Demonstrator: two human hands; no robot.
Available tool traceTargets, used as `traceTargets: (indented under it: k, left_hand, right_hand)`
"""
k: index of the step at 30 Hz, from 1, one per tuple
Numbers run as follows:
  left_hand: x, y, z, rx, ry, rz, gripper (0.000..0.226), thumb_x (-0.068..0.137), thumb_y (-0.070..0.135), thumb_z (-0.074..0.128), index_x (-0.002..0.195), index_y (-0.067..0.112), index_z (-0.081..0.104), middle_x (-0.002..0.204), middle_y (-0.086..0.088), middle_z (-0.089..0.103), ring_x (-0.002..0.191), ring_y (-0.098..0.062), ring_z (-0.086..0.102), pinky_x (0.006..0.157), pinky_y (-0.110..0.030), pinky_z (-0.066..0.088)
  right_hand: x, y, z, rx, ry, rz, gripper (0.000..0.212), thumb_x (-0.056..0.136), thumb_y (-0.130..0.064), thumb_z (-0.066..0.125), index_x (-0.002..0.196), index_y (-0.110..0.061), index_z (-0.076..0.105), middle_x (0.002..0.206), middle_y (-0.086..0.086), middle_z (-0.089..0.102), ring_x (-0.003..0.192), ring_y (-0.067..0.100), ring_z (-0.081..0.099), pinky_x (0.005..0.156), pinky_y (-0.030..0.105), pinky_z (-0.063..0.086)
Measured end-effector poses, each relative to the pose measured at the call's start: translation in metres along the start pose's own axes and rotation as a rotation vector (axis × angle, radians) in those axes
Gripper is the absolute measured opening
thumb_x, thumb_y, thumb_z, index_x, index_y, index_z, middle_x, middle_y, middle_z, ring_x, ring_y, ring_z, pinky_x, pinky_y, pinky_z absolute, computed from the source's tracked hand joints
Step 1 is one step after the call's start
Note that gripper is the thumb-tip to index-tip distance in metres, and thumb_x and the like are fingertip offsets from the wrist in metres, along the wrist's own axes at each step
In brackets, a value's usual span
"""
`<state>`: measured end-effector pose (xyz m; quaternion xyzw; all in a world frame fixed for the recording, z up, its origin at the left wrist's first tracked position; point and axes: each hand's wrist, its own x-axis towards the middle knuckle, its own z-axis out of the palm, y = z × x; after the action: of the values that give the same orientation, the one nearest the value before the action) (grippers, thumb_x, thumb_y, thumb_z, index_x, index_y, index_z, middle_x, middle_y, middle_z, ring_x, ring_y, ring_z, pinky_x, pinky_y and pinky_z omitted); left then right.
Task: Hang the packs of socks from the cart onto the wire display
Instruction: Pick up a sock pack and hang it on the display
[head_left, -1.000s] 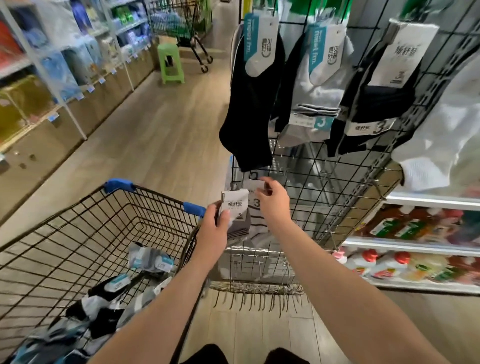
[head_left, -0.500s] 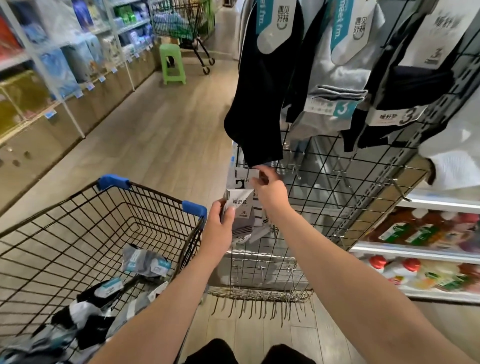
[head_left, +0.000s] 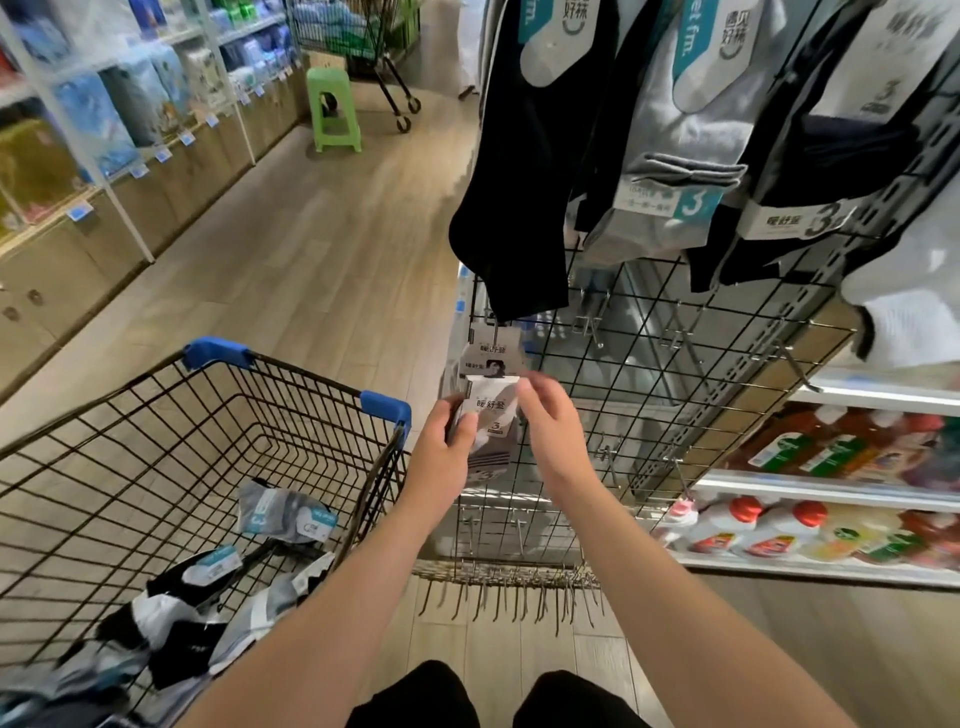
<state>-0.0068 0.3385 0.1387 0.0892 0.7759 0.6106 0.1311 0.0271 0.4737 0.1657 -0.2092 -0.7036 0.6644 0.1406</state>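
one flat card-topped sock pack (head_left: 491, 410), left hand (head_left: 441, 447) gripping it, right hand (head_left: 553, 434) pinching its corner

wood floor (head_left: 311, 249), green stool (head_left: 333, 111), shelving (head_left: 78, 156) on l.

Grey sock pack (head_left: 492, 413) (white card) upright against wire display (head_left: 655, 347).
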Motion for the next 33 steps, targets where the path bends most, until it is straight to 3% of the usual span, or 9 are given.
traceTargets:
  k: [3,7,11,19,22,24,27,29,33]
  left_hand:
    - [-0.005,0.004,0.005,0.012,-0.022,0.019,0.029,0.106,0.034,0.045,0.133,0.029,0.053,0.116,0.016,0.062,0.107,0.001,0.059,0.079,-0.014,0.045]
    - [-0.005,0.008,0.005,0.058,0.001,0.006,0.039,0.104,0.042,0.045,0.14,0.028,0.049,0.124,0.007,0.061,0.11,-0.008,0.061,0.088,-0.025,0.053]
    - [-0.003,0.011,-0.006,0.079,0.07,0.003,0.045,0.104,0.041,0.046,0.147,0.027,0.043,0.14,0.006,0.054,0.121,-0.006,0.053,0.096,-0.021,0.042]
    - [0.005,0.031,-0.011,0.07,0.011,-0.045,0.049,0.105,0.041,0.042,0.153,0.03,0.034,0.151,0.0,0.047,0.139,-0.015,0.043,0.101,-0.026,0.031]
    - [0.009,0.036,-0.01,0.101,-0.032,-0.046,0.044,0.106,0.034,0.041,0.149,0.027,0.039,0.13,0.005,0.06,0.11,-0.003,0.057,0.081,-0.006,0.038]
    - [0.009,0.038,-0.009,0.117,-0.039,-0.048,0.041,0.106,0.032,0.041,0.147,0.025,0.041,0.117,0.008,0.061,0.093,0.004,0.056,0.066,-0.004,0.039]
    - [0.01,0.035,-0.009,0.118,-0.04,-0.044,0.045,0.106,0.037,0.042,0.15,0.028,0.038,0.132,0.003,0.062,0.107,-0.011,0.062,0.083,-0.02,0.047]
    - [0.01,0.033,-0.009,0.106,-0.057,-0.054,0.047,0.106,0.038,0.04,0.152,0.031,0.034,0.135,0.005,0.059,0.102,-0.008,0.063,0.076,-0.015,0.049]
    - [0.013,0.034,-0.007,0.107,-0.067,-0.043,0.042,0.105,0.039,0.041,0.146,0.032,0.041,0.107,0.013,0.064,0.081,-0.001,0.057,0.067,-0.018,0.044]
  right_hand:
    - [-0.019,0.003,-0.004,-0.012,-0.163,0.021,0.023,0.096,-0.026,0.065,0.119,-0.025,0.063,0.106,-0.004,0.074,0.098,0.017,0.071,0.083,0.032,0.06]
    - [-0.016,-0.002,-0.004,-0.135,-0.026,-0.007,0.021,0.095,-0.024,0.066,0.115,-0.028,0.061,0.103,-0.007,0.072,0.094,0.015,0.069,0.079,0.033,0.06]
    - [0.002,-0.013,-0.009,-0.194,0.128,-0.01,0.017,0.099,-0.023,0.062,0.115,-0.02,0.059,0.105,-0.007,0.068,0.098,0.014,0.066,0.083,0.032,0.056]
    - [0.041,-0.013,0.003,-0.394,0.045,0.012,0.039,0.099,-0.015,0.061,0.138,-0.017,0.056,0.128,0.003,0.067,0.115,0.022,0.063,0.088,0.03,0.053]
    - [0.043,-0.01,0.011,-0.388,0.029,-0.005,0.044,0.099,-0.014,0.06,0.142,-0.018,0.053,0.13,0.004,0.066,0.117,0.022,0.062,0.099,0.039,0.053]
    - [0.043,-0.007,0.015,-0.354,0.054,-0.003,0.043,0.099,-0.015,0.059,0.141,-0.018,0.053,0.129,0.003,0.067,0.116,0.023,0.064,0.099,0.044,0.054]
    - [0.037,0.001,0.014,-0.312,0.145,-0.001,0.037,0.1,-0.017,0.057,0.137,-0.017,0.055,0.126,0.002,0.068,0.116,0.023,0.064,0.098,0.044,0.055]
    - [0.031,0.003,0.01,-0.291,0.176,-0.007,0.038,0.101,-0.018,0.056,0.139,-0.016,0.054,0.13,0.001,0.066,0.12,0.019,0.061,0.102,0.039,0.052]
    - [0.031,-0.003,0.007,-0.316,0.102,-0.059,0.041,0.101,-0.018,0.057,0.142,-0.017,0.053,0.133,-0.002,0.063,0.121,0.014,0.059,0.104,0.032,0.049]
